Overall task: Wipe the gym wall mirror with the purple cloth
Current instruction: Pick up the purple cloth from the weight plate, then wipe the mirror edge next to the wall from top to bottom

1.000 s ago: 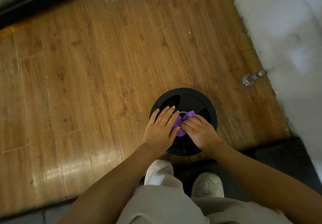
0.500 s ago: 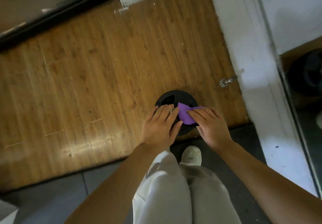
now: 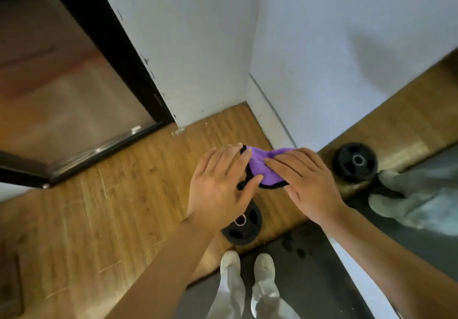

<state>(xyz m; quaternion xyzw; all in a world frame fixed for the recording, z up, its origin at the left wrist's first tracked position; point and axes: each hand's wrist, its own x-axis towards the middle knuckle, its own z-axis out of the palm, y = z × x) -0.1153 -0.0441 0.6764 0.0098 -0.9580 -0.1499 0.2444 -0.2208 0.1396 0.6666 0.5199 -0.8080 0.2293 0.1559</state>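
Purple cloth (image 3: 265,169), edged in black, sits just past the centre of the head view, held up between both hands above the wooden floor (image 3: 119,207). The left hand (image 3: 220,189) grips its left edge, thumb tucked under the black trim and fingers lying fairly straight over the top. The right hand (image 3: 304,182) pinches the right side, fingers curled down onto the fabric; how the thumb sits underneath I can't quite tell.

Down at 6 o'clock from the hands, a black weight plate (image 3: 244,227) lies flat on the floor, partly covered by the left wrist. A pair of white shoes (image 3: 247,266) stands lower still, on dark matting.

Off at 3 o'clock the wall mirror (image 3: 409,157) runs along the right side, well apart from the cloth. It shows a reflected plate (image 3: 355,162) and pale shoes. White wall (image 3: 203,45) fills 12 o'clock, and a dark-framed glass door (image 3: 62,95) stands at 10 o'clock.
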